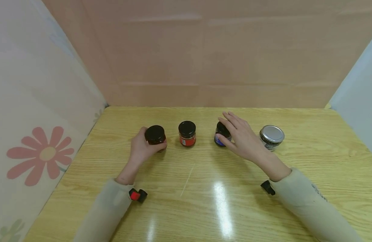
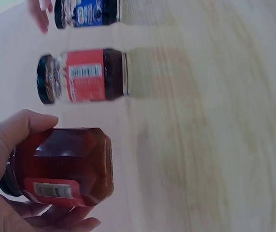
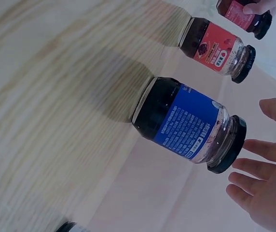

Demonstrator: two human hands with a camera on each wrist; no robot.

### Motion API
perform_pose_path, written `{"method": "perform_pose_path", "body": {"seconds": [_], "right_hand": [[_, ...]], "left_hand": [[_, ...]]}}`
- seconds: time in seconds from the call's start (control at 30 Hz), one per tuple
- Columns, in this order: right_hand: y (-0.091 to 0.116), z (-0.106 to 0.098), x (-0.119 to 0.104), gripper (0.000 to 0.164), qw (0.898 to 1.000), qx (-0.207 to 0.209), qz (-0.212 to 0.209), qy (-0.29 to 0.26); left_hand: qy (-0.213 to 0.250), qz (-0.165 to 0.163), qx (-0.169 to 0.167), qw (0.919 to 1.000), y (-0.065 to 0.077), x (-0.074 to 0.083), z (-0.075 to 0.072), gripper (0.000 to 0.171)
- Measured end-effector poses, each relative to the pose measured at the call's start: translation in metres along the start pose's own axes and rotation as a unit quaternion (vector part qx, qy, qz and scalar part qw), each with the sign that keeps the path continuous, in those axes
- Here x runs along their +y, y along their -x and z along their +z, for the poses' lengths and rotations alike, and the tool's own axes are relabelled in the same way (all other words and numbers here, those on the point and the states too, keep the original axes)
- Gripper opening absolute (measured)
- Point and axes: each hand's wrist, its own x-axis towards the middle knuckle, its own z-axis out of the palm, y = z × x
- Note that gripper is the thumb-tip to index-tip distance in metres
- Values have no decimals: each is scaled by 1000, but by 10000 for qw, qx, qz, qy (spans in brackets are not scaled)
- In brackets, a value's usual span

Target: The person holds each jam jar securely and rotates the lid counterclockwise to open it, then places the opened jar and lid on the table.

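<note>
The left hand [image 1: 141, 145] grips the amber jar [image 2: 63, 159]. The right hand [image 1: 243, 138], fingers loosely extended, is right beside the blue jar [image 3: 188, 123], contact unclear. Just right of that hand stands the silver jar [image 1: 272, 134]; between both hands, the red jar [image 1: 187, 134].

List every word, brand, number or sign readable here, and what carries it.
Nothing reads clearly enough to quote.
Blue-labelled jar: white print, too blurred.
Reddish jar in left hand: barcode, digits unreadable.
Red-labelled jar beside it: barcode and print, too blurred.
Silver-lidded jar: markings too small.
Right sleeve: dark print, illegible.
</note>
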Motion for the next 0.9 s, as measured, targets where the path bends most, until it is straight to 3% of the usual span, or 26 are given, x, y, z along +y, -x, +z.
{"method": "perform_pose_path", "body": {"seconds": [0.2, 0.9], "right_hand": [[-1, -1, -2, 59, 9999, 79, -55, -55], [0, -2, -6, 56, 9997, 181, -169, -84]], "left_hand": [[229, 205, 29, 9995, 8, 12, 5, 51], [399, 492, 107, 9979, 20, 35, 20, 54]]}}
